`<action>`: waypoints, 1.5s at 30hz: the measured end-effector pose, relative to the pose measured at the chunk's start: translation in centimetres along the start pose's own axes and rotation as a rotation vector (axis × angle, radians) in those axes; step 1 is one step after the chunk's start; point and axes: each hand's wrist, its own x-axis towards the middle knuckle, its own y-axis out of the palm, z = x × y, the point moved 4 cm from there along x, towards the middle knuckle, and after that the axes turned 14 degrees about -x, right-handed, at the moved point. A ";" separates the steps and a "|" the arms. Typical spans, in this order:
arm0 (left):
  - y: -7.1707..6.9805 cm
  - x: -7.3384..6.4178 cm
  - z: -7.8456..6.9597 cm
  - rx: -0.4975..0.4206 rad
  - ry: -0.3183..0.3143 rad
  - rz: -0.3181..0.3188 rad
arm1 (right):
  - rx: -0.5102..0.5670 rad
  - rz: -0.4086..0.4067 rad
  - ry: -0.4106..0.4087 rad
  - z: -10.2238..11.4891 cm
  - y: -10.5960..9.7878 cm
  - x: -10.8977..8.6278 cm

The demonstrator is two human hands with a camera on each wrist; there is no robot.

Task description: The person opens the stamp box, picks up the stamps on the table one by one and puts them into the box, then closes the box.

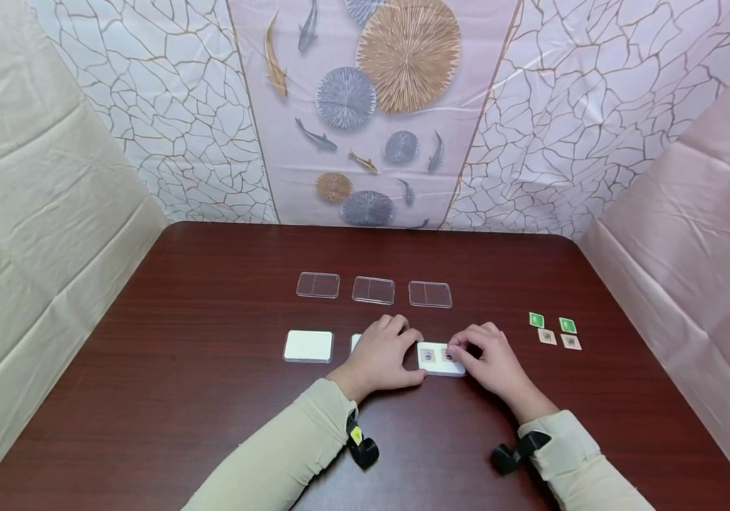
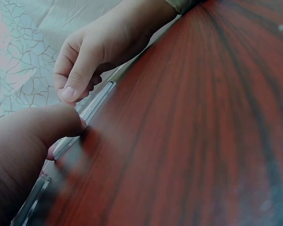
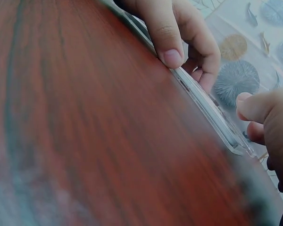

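A shallow white case [image 1: 440,369] with clear plastic edges lies flat on the table in the head view. One small square picture tile [image 1: 427,356] sits in its left half. A second picture tile [image 1: 449,355] shows at the right half, partly covered by fingers. My left hand [image 1: 387,355] grips the case's left end, thumb at the near corner and fingers at the far one. With thumb and forefinger together, my right hand [image 1: 489,358] pinches the second tile. In the left wrist view those right fingertips [image 2: 70,94] are close over the case's edge.
Another white case [image 1: 309,346] lies to the left, and a third [image 1: 355,341] is mostly hidden behind my left hand. Clear lids [image 1: 373,289] form a row farther back. On the right lie two green tiles [image 1: 536,320] and two pale picture tiles [image 1: 547,337].
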 end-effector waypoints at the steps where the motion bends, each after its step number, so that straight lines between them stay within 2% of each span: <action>1: 0.0 0.0 0.0 -0.001 0.002 -0.002 | 0.000 -0.001 -0.002 0.0 -0.1 0.0; 5: 0.0 0.1 -0.1 -0.001 0.000 0.000 | -0.010 -0.020 0.019 -0.4 -0.1 0.2; 11: 0.0 0.1 -0.1 0.007 -0.003 0.009 | -0.001 -0.052 0.103 -2.2 0.1 1.1; 18: 0.0 0.0 0.2 0.006 0.005 -0.006 | 0.006 -0.018 0.134 -4.5 1.0 3.8; 23: 0.1 0.0 0.3 0.010 0.008 0.003 | 0.015 0.084 0.096 -5.8 2.3 6.0; 28: 0.3 0.0 0.1 0.025 0.012 0.012 | -0.062 0.232 0.016 -6.2 3.4 7.4; 31: 0.4 0.0 0.0 0.033 0.009 0.015 | -0.105 0.286 0.000 -6.2 3.6 7.8; 39: 0.2 0.0 0.0 0.040 -0.005 0.022 | -0.068 0.247 -0.030 -6.2 3.6 7.9; 45: 0.3 0.2 0.1 0.047 -0.013 0.017 | -0.022 0.218 -0.014 -6.0 3.1 7.2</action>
